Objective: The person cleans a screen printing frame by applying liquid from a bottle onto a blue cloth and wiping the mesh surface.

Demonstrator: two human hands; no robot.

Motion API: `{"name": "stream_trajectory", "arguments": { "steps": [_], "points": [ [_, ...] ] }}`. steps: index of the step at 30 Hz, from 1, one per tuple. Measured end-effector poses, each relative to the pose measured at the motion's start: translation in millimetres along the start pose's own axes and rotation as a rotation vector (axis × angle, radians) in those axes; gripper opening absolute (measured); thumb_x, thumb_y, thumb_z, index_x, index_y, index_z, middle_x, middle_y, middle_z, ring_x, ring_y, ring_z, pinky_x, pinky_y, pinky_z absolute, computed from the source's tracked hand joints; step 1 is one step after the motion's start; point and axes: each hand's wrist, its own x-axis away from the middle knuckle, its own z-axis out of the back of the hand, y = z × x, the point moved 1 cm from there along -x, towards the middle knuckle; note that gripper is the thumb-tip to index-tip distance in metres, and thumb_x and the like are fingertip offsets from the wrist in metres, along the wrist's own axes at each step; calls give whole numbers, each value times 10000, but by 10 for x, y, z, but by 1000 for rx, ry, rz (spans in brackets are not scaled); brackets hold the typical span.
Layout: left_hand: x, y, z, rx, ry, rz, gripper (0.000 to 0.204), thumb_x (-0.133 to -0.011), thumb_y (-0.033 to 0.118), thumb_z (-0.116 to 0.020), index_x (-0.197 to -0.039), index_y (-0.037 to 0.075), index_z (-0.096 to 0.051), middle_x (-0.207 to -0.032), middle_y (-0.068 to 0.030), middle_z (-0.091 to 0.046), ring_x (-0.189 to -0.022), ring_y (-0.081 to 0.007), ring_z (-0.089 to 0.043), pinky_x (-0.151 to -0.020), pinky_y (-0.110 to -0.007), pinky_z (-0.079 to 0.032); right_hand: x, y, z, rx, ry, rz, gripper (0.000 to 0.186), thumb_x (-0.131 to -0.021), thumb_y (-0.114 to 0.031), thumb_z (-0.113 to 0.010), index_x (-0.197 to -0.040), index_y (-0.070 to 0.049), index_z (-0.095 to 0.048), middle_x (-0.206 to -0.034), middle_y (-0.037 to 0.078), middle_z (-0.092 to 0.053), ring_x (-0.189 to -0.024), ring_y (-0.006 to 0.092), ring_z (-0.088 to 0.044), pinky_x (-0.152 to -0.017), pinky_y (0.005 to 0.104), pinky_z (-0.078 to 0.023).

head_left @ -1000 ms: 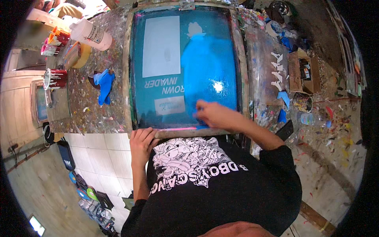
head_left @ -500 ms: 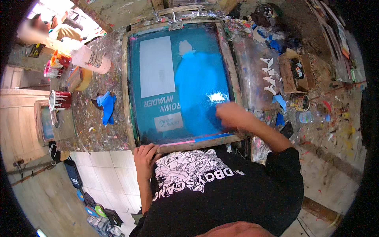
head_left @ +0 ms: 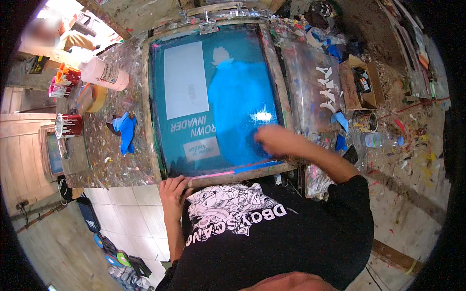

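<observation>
In front of me lies a screen-printing frame with teal mesh and a large bright blue area of wet-looking sheen on its right half. My right hand is closed, low over the blue area near the frame's right side. It is blurred, and anything inside its fingers is hidden. My left hand rests at the near left corner, fingers curled over the wooden edge. A pale rectangle and a small pale patch show on the mesh's left half. Metal clamps stand at the far edge.
Left on the paint-spattered table are a blue cloth, a pale plastic jar and drippy paint cans. To the right lie a clear sheet, a cardboard box, an open can and a plastic bottle. Someone sits at the far left.
My right hand has shifted slightly left over the blue area, still closed. My left hand stays on the frame's near corner. The whole view has drifted a little.
</observation>
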Motion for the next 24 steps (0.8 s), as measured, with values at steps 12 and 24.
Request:
{"name": "stream_trajectory", "arguments": {
  "steps": [12, 24],
  "points": [
    [37, 5, -31, -10, 32, 31, 380, -684, 176, -801, -1038, 70, -711, -1058, -49, -684, -948, -257, -604, -821, -397, -427, -184, -109, 104, -59, 171, 150, 392, -782, -45, -669, -1172, -14, -656, -1081, 185, -569, -989, 383, -635, -852, 460, -546],
    [-22, 68, 75, -4, 25, -18, 352, -702, 163, -795, -1029, 64, -714, -1046, -51, -679, -929, -258, -598, -802, -394, -423, -192, 10, 26, -4, 475, 117, 120, -832, -88, -590, -861, 24, -623, -914, 234, -632, -816, 414, -671, -729, 531, -548]
  ]
}}
